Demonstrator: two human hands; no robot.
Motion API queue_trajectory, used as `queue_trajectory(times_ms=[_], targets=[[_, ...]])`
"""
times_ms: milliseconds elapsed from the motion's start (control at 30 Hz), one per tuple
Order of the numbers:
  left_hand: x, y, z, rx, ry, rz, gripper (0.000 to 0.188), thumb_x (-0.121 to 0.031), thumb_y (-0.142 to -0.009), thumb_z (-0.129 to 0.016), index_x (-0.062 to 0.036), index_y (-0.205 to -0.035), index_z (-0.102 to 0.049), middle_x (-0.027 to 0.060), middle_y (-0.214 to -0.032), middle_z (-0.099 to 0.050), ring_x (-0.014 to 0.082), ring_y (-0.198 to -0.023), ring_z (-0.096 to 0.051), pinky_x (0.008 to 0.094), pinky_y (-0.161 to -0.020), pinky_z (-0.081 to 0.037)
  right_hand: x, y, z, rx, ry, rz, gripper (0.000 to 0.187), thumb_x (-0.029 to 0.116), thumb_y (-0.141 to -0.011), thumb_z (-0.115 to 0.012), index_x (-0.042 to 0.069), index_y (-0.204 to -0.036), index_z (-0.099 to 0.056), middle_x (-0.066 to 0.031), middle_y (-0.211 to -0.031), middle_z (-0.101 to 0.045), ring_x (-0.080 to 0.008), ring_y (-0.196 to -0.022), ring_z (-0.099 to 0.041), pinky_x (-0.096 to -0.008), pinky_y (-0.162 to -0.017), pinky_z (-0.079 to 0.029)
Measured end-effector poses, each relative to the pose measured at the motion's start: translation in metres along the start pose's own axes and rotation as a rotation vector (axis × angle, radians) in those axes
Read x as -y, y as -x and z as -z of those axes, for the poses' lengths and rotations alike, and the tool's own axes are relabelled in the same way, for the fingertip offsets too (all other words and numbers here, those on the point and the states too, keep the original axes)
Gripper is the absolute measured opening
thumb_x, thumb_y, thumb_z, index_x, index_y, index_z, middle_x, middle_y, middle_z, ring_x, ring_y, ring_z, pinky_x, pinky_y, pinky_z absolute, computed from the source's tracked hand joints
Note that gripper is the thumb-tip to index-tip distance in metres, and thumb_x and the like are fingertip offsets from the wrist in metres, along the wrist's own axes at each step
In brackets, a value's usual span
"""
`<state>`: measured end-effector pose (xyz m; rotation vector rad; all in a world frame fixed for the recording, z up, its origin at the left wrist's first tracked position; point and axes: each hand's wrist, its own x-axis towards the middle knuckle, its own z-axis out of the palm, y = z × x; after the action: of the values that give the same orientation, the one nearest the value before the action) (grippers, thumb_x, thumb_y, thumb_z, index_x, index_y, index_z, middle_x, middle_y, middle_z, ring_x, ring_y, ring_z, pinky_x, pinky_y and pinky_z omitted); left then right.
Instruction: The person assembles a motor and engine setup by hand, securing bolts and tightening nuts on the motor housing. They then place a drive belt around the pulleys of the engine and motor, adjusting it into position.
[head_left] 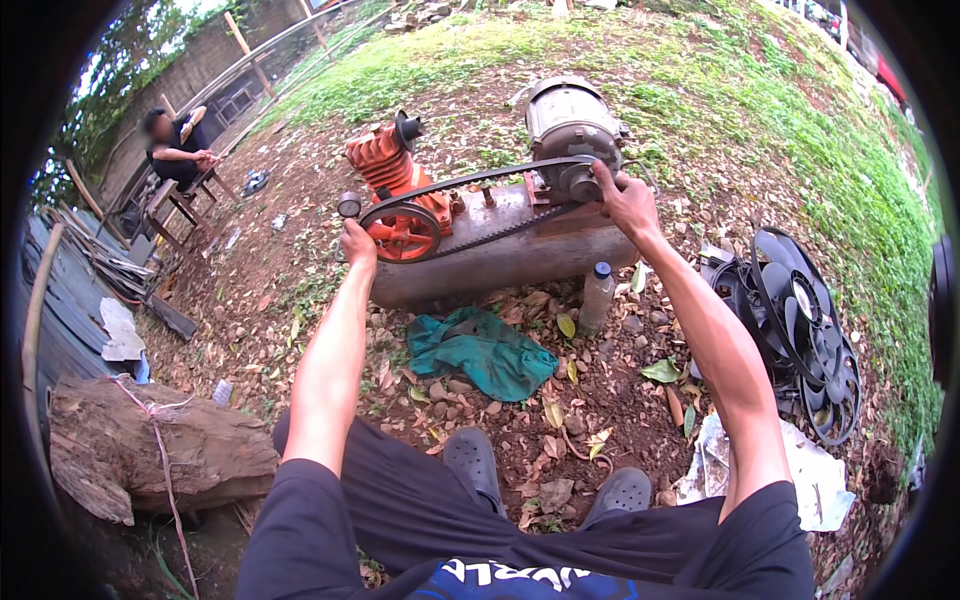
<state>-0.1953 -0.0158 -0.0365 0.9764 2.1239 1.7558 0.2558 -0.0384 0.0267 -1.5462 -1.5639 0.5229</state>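
Observation:
An air compressor stands on the ground before me, with a grey horizontal tank (500,262), an orange pump (385,165) and a grey electric motor (568,120). A black drive belt (490,178) runs between the pump's orange pulley wheel (402,234) and the small motor pulley (577,181). My left hand (357,243) is closed at the belt's left end, on the wheel's outer edge, just below a round pressure gauge (349,205). At the other end, my right hand (627,203) has its fingers curled against the belt beside the motor pulley. Some fingertips are hidden.
A green cloth (480,350) and a blue-capped bottle (597,298) are in front of the tank. Black fan assemblies (790,320) lie to the right, a log (165,440) to the left. Farther back, a person (178,150) sits on a wooden bench (165,205).

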Motion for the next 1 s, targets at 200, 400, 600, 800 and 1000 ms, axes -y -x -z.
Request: queue_trajectory(times_ms=[200,400,600,800,1000], targets=[[-0.028,0.071,-0.027,-0.528,-0.115,-0.838,0.025,-0.020,-0.097,-0.045,0.0024,-0.099,-0.057,0.0205,-0.098,-0.058,0.0359,-0.092,-0.054,0.0460,-0.084,-0.040,-0.048,-0.027,0.025,-0.365,-0.228,-0.151,0.047,0.048,-0.092,-0.053,0.004,-0.087,-0.070,-0.0110,-0.074,-0.069,-0.0260,-0.076,-0.066,-0.0388,-0.075,-0.048],[-0.063,0.160,-0.095,0.328,0.056,-1.055,0.013,-0.015,-0.091,-0.056,-0.0042,-0.088,-0.062,0.0140,-0.085,-0.061,0.0322,-0.084,-0.058,0.0399,-0.077,-0.046,-0.055,-0.041,0.015,-0.408,-0.346,-0.168,0.039,0.039,-0.094,-0.057,0.002,-0.095,-0.068,-0.0044,-0.078,-0.066,-0.0114,-0.065,-0.055,-0.0289,-0.060,-0.045],[-0.097,0.119,-0.199,0.427,0.238,-0.232,0.037,-0.031,-0.091,-0.052,0.0037,-0.098,-0.064,0.0170,-0.086,-0.064,0.0267,-0.075,-0.058,0.0390,-0.071,-0.045,-0.041,-0.063,0.004,-0.393,-0.405,-0.072,0.048,0.041,-0.093,-0.056,-0.003,-0.112,-0.062,-0.0167,-0.106,-0.067,-0.0254,-0.094,-0.064,-0.0363,-0.087,-0.048],[-0.145,0.093,-0.275,0.482,0.752,-0.035,0.042,-0.038,-0.092,-0.055,0.0023,-0.104,-0.062,0.0126,-0.098,-0.063,0.0189,-0.087,-0.057,0.0313,-0.083,-0.045,0.004,-0.079,0.002,-0.380,-0.341,-0.008,0.054,0.044,-0.095,-0.052,-0.004,-0.121,-0.055,-0.0234,-0.114,-0.061,-0.0293,-0.109,-0.057,-0.0387,-0.098,-0.042],[-0.150,0.036,-0.345,1.079,1.138,-0.008,0.050,-0.043,-0.095,-0.048,0.0023,-0.110,-0.062,0.0138,-0.102,-0.065,0.0206,-0.090,-0.062,0.0336,-0.082,-0.049,-0.002,-0.088,-0.030,-0.482,-0.321,0.054,0.042,0.029,-0.094,-0.048,-0.003,-0.119,-0.060,-0.0227,-0.112,-0.064,-0.0305,-0.105,-0.060,-0.0384,-0.094,-0.043]])
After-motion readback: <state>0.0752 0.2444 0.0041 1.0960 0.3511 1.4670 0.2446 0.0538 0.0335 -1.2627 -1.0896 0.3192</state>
